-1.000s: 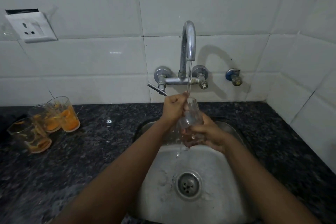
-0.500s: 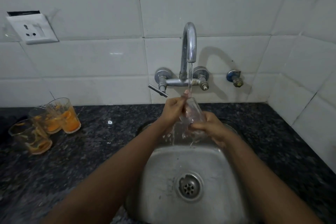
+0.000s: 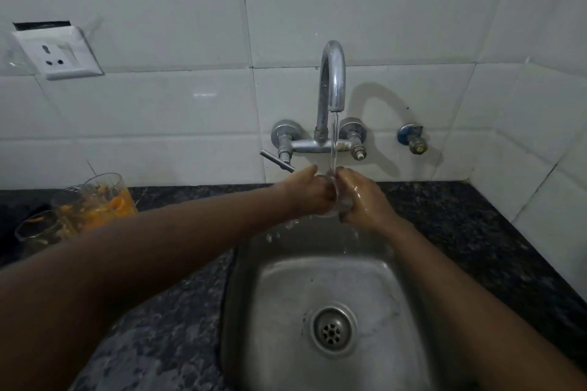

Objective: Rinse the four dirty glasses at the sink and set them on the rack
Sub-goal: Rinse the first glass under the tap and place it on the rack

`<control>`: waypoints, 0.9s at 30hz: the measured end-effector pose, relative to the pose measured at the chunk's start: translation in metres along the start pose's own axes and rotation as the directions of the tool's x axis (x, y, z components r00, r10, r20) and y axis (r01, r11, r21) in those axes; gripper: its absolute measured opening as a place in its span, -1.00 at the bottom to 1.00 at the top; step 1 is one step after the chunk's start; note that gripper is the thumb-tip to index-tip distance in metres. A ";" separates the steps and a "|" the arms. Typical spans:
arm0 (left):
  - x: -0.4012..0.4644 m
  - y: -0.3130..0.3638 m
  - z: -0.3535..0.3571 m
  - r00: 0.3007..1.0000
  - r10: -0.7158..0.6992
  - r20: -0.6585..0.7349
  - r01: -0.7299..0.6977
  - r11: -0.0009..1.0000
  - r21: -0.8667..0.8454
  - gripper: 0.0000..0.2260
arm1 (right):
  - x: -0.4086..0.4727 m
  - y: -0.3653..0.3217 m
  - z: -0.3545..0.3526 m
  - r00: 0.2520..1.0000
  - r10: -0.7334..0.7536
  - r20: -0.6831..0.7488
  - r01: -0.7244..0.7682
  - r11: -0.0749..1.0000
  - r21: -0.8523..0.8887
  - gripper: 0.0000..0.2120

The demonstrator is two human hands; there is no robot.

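A clear glass (image 3: pixel 334 197) is held under the running tap (image 3: pixel 332 82), above the back of the steel sink (image 3: pixel 286 311). My left hand (image 3: pixel 306 192) grips its left side and my right hand (image 3: pixel 363 200) grips its right side; most of the glass is hidden between them. Water streams onto its rim and drips into the basin. Three dirty glasses with orange residue (image 3: pixel 104 200) stand on the dark counter at the left, partly behind my left forearm. No rack is in view.
A tap lever (image 3: pixel 276 160) sticks out just left of my hands. A separate valve (image 3: pixel 413 140) is on the tiled wall to the right. A wall socket (image 3: pixel 57 52) sits upper left. The speckled counter (image 3: pixel 476 232) surrounds the sink.
The glass and both hands have risen slightly toward the spout and closed in tighter around it. The view has tilted down, so my left forearm now covers part of the dirty glasses.
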State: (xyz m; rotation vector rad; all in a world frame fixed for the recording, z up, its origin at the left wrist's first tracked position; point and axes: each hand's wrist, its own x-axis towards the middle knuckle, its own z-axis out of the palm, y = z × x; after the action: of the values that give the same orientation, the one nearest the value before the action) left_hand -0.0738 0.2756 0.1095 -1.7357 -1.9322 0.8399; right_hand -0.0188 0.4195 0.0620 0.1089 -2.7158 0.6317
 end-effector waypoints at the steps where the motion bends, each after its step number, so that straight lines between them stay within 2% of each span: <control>1: 0.006 0.003 -0.002 0.995 -0.061 0.078 0.063 0.998 -0.030 -0.69 | 0.002 0.000 0.002 1.000 -0.009 -0.018 0.009 1.000 0.001 -0.26; 3: 0.017 0.016 -0.003 0.922 -0.163 0.351 0.261 0.932 -0.253 -0.57 | 0.005 0.003 0.005 0.999 -0.015 -0.034 0.014 1.000 -0.012 -0.28; 4: 0.021 0.019 -0.007 0.896 -0.147 0.418 0.348 0.817 -0.460 -0.50 | 0.005 0.007 0.006 1.000 -0.018 -0.020 0.018 1.000 -0.025 -0.27; 6: 0.022 0.017 -0.011 0.884 -0.027 0.466 0.433 0.423 -0.796 -0.39 | 0.002 0.014 0.008 0.999 -0.043 -0.004 0.043 0.999 -0.033 -0.22; 7: 0.019 0.014 -0.012 0.885 0.013 0.466 0.451 0.227 -0.863 -0.38 | 0.000 0.015 0.008 0.998 -0.055 -0.019 0.055 0.998 -0.018 -0.23; 8: 0.015 0.012 -0.013 0.895 0.005 0.447 0.446 0.058 -0.893 -0.40 | -0.001 0.017 0.008 0.998 -0.053 -0.042 0.054 0.998 0.016 -0.25; 10: 0.005 0.010 -0.013 0.919 -0.132 0.372 0.333 -0.249 -0.910 -0.48 | -0.004 0.016 0.007 0.996 0.002 -0.087 0.010 0.990 0.139 -0.34; 12: -0.003 0.008 -0.011 0.880 -0.307 0.362 0.165 -0.517 -0.840 -0.54 | -0.007 0.014 0.004 0.991 0.108 -0.081 -0.078 0.947 0.312 -0.33; 13: -0.007 0.009 -0.009 0.846 -0.381 0.373 0.071 -0.613 -0.787 -0.57 | -0.010 0.015 0.004 0.986 0.154 -0.058 -0.120 0.915 0.386 -0.30; 14: -0.011 0.011 -0.007 0.798 -0.463 0.385 -0.028 -0.667 -0.744 -0.61 | -0.012 0.017 0.006 0.980 0.197 -0.035 -0.163 0.890 0.426 -0.27; 16: -0.021 0.023 0.003 0.631 -0.630 0.452 -0.160 -0.676 -0.720 -0.68 | -0.016 0.018 0.010 0.957 0.290 0.000 -0.268 0.885 0.380 -0.23; 17: -0.026 0.030 0.013 0.537 -0.686 0.490 -0.170 -0.658 -0.734 -0.68 | -0.017 0.019 0.013 0.948 0.317 0.014 -0.301 0.884 0.358 -0.23; 18: -0.030 0.038 0.025 0.481 -0.719 0.502 -0.145 -0.630 -0.763 -0.64 | -0.017 0.019 0.016 0.943 0.330 0.035 -0.318 0.870 0.377 -0.24; 19: -0.032 0.048 0.037 0.493 -0.723 0.485 -0.083 -0.593 -0.801 -0.57 | -0.017 0.016 0.018 0.944 0.323 0.064 -0.318 0.841 0.437 -0.25; 21: -0.034 0.065 0.054 0.651 -0.626 0.431 0.061 -0.522 -0.851 -0.36 | -0.015 0.008 0.022 0.944 0.301 0.134 -0.320 0.744 0.586 -0.25; 23: -0.028 0.076 0.056 0.769 -0.489 0.411 0.123 -0.518 -0.847 -0.21 | -0.015 -0.006 0.024 0.934 0.297 0.196 -0.346 0.627 0.698 -0.23; 24: -0.024 0.080 0.055 0.773 -0.484 0.409 0.103 -0.540 -0.835 -0.20 | -0.015 -0.013 0.026 0.928 0.305 0.216 -0.360 0.570 0.739 -0.29; 25: -0.020 0.083 0.054 0.747 -0.521 0.412 0.061 -0.563 -0.824 -0.23 | -0.014 -0.019 0.026 0.923 0.310 0.228 -0.363 0.510 0.780 -0.38; 26: -0.017 0.085 0.051 0.698 -0.573 0.430 0.037 -0.571 -0.820 -0.24 | -0.014 -0.022 0.025 0.916 0.319 0.245 -0.370 0.430 0.824 -0.47; 27: -0.016 0.085 0.049 0.636 -0.625 0.453 0.070 -0.538 -0.840 -0.25 | -0.014 -0.023 0.023 0.909 0.327 0.257 -0.365 0.332 0.869 -0.49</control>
State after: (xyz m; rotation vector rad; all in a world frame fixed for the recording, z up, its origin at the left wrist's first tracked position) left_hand -0.0411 0.2554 0.0178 -0.7812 -2.6367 -2.0995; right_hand -0.0094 0.3886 0.0467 -0.2243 -2.0418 2.2228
